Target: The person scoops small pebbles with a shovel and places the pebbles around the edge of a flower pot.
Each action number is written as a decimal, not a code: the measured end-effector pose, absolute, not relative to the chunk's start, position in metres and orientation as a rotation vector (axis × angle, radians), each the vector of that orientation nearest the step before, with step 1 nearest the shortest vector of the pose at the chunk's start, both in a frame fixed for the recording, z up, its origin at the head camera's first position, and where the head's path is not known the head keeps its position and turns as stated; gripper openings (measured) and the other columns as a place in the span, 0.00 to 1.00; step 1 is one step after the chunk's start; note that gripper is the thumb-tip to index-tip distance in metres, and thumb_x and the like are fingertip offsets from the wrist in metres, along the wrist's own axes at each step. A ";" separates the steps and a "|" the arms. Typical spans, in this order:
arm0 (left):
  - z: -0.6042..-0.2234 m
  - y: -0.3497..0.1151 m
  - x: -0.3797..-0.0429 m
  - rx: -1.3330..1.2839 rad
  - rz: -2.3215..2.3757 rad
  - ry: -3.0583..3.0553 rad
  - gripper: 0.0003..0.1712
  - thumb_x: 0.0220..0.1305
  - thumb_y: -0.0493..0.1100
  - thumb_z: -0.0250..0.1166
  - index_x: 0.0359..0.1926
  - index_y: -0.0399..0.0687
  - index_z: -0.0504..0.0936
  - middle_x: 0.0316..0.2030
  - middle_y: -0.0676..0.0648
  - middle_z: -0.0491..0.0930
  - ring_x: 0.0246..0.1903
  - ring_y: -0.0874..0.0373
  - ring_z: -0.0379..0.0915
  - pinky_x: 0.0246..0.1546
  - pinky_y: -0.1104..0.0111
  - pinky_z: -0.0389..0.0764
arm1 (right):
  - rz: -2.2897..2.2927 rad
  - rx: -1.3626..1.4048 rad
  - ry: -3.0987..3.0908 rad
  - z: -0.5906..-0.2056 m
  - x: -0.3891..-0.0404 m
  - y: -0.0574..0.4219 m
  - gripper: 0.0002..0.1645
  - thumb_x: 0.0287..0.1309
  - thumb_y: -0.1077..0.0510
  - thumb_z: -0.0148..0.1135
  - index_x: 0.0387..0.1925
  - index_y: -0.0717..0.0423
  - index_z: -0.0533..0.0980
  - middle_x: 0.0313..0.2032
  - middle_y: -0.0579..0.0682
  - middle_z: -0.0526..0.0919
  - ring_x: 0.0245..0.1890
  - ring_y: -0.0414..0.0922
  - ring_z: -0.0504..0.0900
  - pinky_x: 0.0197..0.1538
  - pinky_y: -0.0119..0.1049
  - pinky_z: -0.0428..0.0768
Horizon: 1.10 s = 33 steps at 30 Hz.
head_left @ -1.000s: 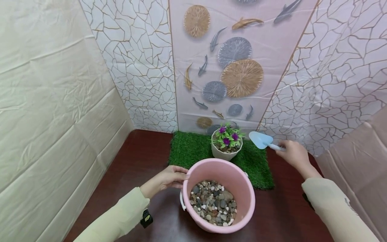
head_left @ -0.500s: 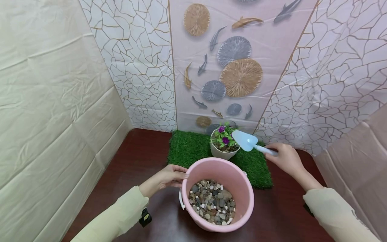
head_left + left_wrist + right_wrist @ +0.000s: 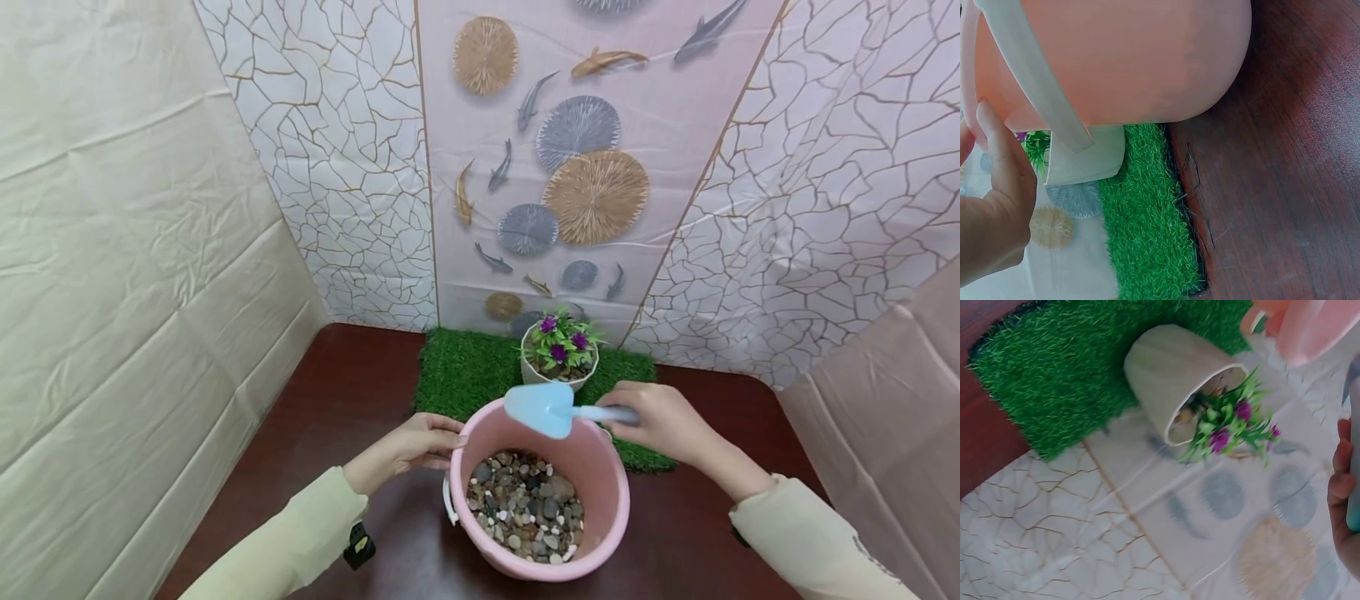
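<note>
A pink bucket (image 3: 617, 533) stands on the table with mixed pebbles (image 3: 525, 508) in its bottom. My left hand (image 3: 416, 442) grips the bucket's left rim; in the left wrist view the thumb (image 3: 1000, 150) lies against the outer wall near the white bail handle (image 3: 1035, 69). My right hand (image 3: 656, 421) holds a light blue trowel (image 3: 543, 408) by its handle, which points right. The trowel's blade hangs over the far rim of the bucket, and no stones show on it. Just behind the bucket is a white flower pot (image 3: 555, 382) with purple flowers and green leaves.
The pot stands on a green artificial turf mat (image 3: 465, 371), partly hidden by the bucket. A dark red-brown wooden table (image 3: 352, 383) lies beneath. Patterned cloth (image 3: 360, 167) hangs close behind, with plain cloth at both sides.
My right hand has brought the trowel left and toward me, from right of the flower pot, past it, to above the bucket's far rim. My left hand stays on the rim.
</note>
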State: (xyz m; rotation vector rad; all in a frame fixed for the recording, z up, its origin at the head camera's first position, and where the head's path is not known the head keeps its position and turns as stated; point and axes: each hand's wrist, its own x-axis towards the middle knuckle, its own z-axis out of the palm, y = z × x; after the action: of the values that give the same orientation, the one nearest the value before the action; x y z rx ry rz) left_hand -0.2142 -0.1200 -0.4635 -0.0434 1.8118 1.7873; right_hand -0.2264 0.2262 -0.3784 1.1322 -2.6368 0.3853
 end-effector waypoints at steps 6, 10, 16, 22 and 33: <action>-0.462 -0.120 -0.213 -0.041 1.784 1.819 0.27 0.61 0.38 0.62 0.59 0.29 0.70 0.36 0.45 0.85 0.31 0.61 0.81 0.34 0.70 0.85 | 0.239 1.366 -2.608 -0.383 -0.218 0.211 0.10 0.39 0.62 0.71 0.29 0.49 0.82 0.22 0.38 0.74 0.19 0.30 0.65 0.21 0.23 0.69; -0.462 -0.121 -0.212 -0.048 1.780 1.816 0.27 0.61 0.38 0.62 0.59 0.29 0.70 0.42 0.38 0.83 0.32 0.61 0.82 0.34 0.70 0.86 | 0.067 1.464 -2.589 -0.390 -0.212 0.202 0.10 0.36 0.62 0.74 0.25 0.49 0.80 0.22 0.39 0.74 0.19 0.34 0.71 0.20 0.26 0.71; -0.463 -0.122 -0.212 -0.047 1.789 1.811 0.27 0.61 0.37 0.62 0.59 0.29 0.70 0.44 0.35 0.82 0.31 0.61 0.81 0.34 0.70 0.85 | -0.128 1.624 -2.462 -0.402 -0.208 0.190 0.11 0.36 0.62 0.73 0.19 0.45 0.78 0.19 0.41 0.71 0.17 0.35 0.65 0.17 0.25 0.63; -0.463 -0.121 -0.211 -0.052 1.792 1.810 0.26 0.61 0.37 0.62 0.58 0.29 0.71 0.44 0.36 0.83 0.32 0.60 0.82 0.34 0.70 0.85 | -0.216 1.727 -2.359 -0.410 -0.209 0.182 0.12 0.37 0.59 0.72 0.23 0.36 0.82 0.18 0.39 0.71 0.17 0.34 0.61 0.18 0.24 0.55; -0.464 -0.121 -0.213 -0.039 1.797 1.804 0.26 0.61 0.38 0.62 0.59 0.29 0.71 0.42 0.39 0.84 0.33 0.60 0.82 0.34 0.70 0.85 | -0.309 1.714 -2.372 -0.421 -0.208 0.173 0.18 0.36 0.62 0.69 0.08 0.44 0.69 0.16 0.40 0.71 0.15 0.36 0.57 0.19 0.25 0.52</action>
State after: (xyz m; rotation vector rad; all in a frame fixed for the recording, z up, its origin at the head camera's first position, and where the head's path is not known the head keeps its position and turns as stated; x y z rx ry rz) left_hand -0.2134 -0.1207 -0.4640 -0.0387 1.8043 1.7973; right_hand -0.2081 0.1734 -0.4207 1.7140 -2.3719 -0.3092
